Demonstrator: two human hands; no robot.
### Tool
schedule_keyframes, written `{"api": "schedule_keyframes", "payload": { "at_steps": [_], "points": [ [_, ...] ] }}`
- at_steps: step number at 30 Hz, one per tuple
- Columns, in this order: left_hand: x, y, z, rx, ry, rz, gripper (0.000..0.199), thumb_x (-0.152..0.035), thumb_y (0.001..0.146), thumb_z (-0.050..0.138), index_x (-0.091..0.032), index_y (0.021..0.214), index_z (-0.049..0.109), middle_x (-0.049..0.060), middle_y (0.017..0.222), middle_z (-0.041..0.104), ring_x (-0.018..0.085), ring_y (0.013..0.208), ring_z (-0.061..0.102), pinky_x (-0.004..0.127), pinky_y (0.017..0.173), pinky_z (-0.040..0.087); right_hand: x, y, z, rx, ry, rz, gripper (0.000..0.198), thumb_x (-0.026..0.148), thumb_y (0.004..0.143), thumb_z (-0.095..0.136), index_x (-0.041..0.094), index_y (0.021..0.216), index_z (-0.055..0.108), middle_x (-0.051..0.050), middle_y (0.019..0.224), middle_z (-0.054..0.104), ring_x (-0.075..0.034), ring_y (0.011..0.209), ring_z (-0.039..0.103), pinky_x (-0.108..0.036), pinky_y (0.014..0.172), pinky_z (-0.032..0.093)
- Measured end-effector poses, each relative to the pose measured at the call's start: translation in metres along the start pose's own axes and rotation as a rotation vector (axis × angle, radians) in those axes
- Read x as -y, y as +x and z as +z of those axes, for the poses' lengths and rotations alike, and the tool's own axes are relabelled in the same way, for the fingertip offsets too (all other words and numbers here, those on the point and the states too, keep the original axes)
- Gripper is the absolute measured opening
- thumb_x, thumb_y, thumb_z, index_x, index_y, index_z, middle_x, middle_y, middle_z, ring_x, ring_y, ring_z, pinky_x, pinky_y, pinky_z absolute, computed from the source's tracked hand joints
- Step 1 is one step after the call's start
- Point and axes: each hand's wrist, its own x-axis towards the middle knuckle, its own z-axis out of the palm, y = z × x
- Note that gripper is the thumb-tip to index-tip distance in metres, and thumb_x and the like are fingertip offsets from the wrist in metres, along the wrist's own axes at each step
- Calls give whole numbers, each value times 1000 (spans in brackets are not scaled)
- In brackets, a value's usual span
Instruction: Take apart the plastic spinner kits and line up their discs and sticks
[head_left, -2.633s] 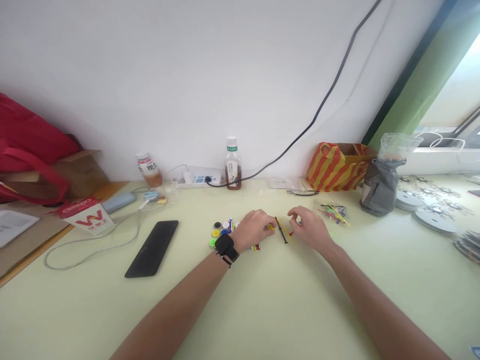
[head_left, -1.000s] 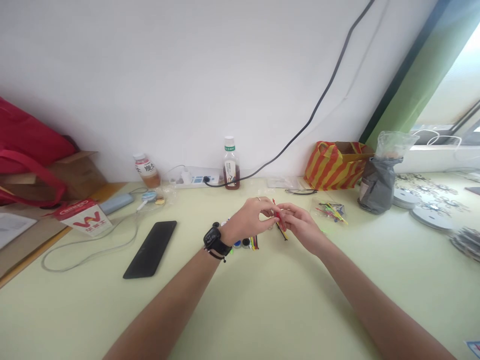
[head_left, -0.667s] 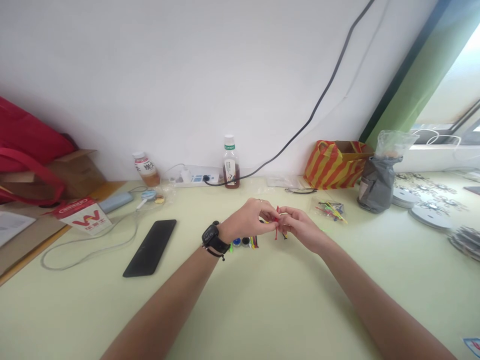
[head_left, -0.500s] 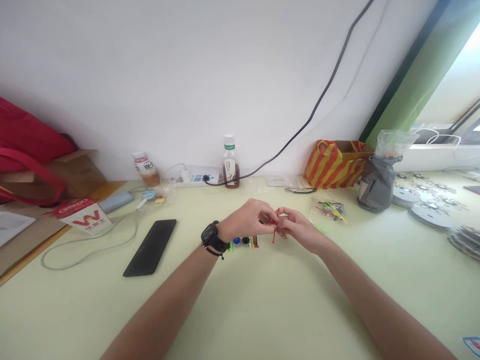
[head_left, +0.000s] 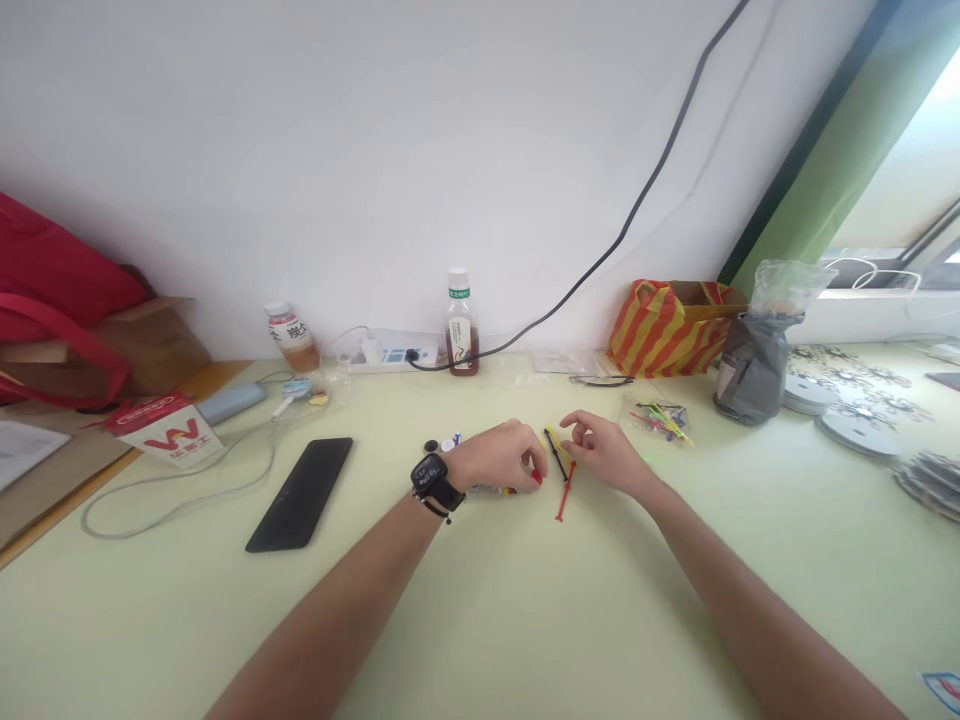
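My left hand (head_left: 501, 455), with a black watch on its wrist, pinches a small red piece (head_left: 537, 478) between thumb and fingertips. To its right, my right hand (head_left: 601, 452) has its fingers apart and slightly curled, with nothing visible between them. Just below those fingers lies a thin red plastic stick (head_left: 565, 498) with widened ends. A black stick (head_left: 556, 455) is beside it, and a yellow stick (head_left: 551, 438) shows partly behind. Small coloured parts lie under my left hand, mostly hidden; a black round piece (head_left: 431, 446) and a white round piece (head_left: 448, 444) show beyond the wrist.
A black phone-like slab (head_left: 300, 495) lies to the left. At the back stand a drink bottle (head_left: 463, 325) and a power strip (head_left: 397, 355). A clear bag of coloured sticks (head_left: 660, 420) is at right, before a striped bag (head_left: 667, 330) and grey discs (head_left: 859, 432).
My hands have moved apart. The red stick that was between them now lies on the table beside the black one. My left hand keeps a small red piece; my right fingers have opened.
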Motion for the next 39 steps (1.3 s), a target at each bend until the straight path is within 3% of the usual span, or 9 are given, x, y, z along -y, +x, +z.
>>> {"api": "schedule_keyframes", "payload": {
  "at_steps": [3,5,9,17,22,28,35,39],
  "points": [
    [3,-1,-2,10,56,-9,11,-17,70,72,-23,77,79,1,80,75,19,74,68,28,62,47,5,-2,-4,-5,-81,-10,13,36,86,59,23,87,58,2,70,59,-16,60,53,-29,60,41],
    [4,-1,-3,-38,89,2,14,-20,69,76,-24,83,80,2,86,75,22,83,68,29,67,48,7,-4,-7,-5,-186,6,12,32,83,60,23,77,55,1,68,60,-16,61,54,-29,59,39],
    [6,-3,-5,-139,152,9,30,-30,68,84,-26,98,79,4,102,72,27,105,63,32,82,49,12,-8,-11,155,-251,38,20,26,77,63,22,63,48,2,63,58,-15,58,51,-27,54,33],
    [9,-6,-9,-170,293,-24,42,-45,74,83,-25,109,75,6,108,70,29,106,58,36,86,47,22,-12,-17,428,-112,79,16,33,72,74,21,68,64,0,66,67,-17,62,58,-27,53,40],
    [11,-5,-8,-182,340,-67,42,-50,75,81,-23,106,74,6,101,72,29,105,60,36,83,46,21,-12,-18,422,-131,120,20,35,69,78,20,62,66,-2,61,68,-17,57,56,-27,50,38],
    [12,-5,-9,-146,332,-80,32,-45,80,77,-24,104,74,5,104,72,28,105,61,35,84,46,23,-13,-23,521,-191,184,22,34,75,71,19,60,66,-2,57,66,-15,54,54,-26,51,36],
    [14,-5,-10,-113,310,-76,30,-40,84,73,-23,108,74,7,108,72,28,108,61,35,86,48,27,-13,-34,607,-263,247,14,23,71,63,18,58,65,-3,62,69,-14,57,54,-24,51,34],
    [15,-4,-9,-117,299,-72,31,-40,84,73,-23,109,73,7,110,71,28,110,60,36,87,48,20,-12,-35,574,-290,264,16,20,70,59,17,54,61,-3,61,68,-13,55,52,-25,50,34]
  ]
}}
